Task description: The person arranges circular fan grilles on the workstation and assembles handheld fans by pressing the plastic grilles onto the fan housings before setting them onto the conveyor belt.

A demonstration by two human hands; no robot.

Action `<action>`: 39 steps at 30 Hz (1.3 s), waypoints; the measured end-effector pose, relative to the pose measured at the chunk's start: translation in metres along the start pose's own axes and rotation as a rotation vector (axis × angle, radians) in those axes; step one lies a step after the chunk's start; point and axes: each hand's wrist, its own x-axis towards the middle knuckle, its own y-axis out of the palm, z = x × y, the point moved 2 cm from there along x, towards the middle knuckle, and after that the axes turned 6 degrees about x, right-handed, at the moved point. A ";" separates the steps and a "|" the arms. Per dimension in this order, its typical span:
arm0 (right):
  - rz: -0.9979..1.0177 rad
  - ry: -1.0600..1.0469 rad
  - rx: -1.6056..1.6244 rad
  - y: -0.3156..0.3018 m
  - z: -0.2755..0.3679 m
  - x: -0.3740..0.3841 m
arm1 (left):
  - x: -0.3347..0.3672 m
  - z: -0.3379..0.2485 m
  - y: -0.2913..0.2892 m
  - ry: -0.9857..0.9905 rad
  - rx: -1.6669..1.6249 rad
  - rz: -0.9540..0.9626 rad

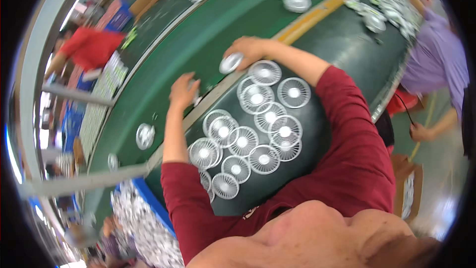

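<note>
Over the green conveyor belt [208, 34], my right hand [249, 49] grips a round white fan part [231, 63] by its edge. My left hand [183, 91] is farther left, above the near edge of the belt. Its fingers are curled and slightly blurred, and a small white piece [197, 100] shows by the fingertips; what it is I cannot make out. Between my arms, several white round fan grilles [243, 141] with radial spokes lie on the dark tabletop [317, 139], many overlapping. The grille [265, 73] at the far end lies just below my right wrist.
More round white parts sit on the belt, one [145, 136] at left and one [297, 3] at upper right. A blue-edged bin [148, 203] of small white pieces stands at lower left. People in purple [431, 54] and red [94, 47] work nearby. A metal rail [84, 183] crosses at left.
</note>
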 end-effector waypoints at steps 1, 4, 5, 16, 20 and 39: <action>0.030 -0.102 0.172 0.007 -0.001 -0.007 | 0.004 0.000 0.004 0.037 -0.047 0.010; 0.134 -0.141 0.120 0.018 0.044 -0.018 | -0.018 0.009 -0.005 -0.004 -0.178 0.005; 0.127 -0.122 0.104 0.020 0.050 -0.030 | -0.020 0.003 -0.010 -0.027 -0.169 0.022; -0.096 -0.144 0.221 0.026 0.110 -0.065 | -0.101 0.032 -0.058 -0.571 -0.410 -0.140; -0.357 -0.201 0.382 0.019 0.136 -0.057 | -0.144 -0.023 -0.056 -0.613 -1.130 -0.272; -0.513 -0.473 0.103 0.064 0.258 -0.039 | -0.181 -0.162 -0.061 -0.241 -1.736 -0.483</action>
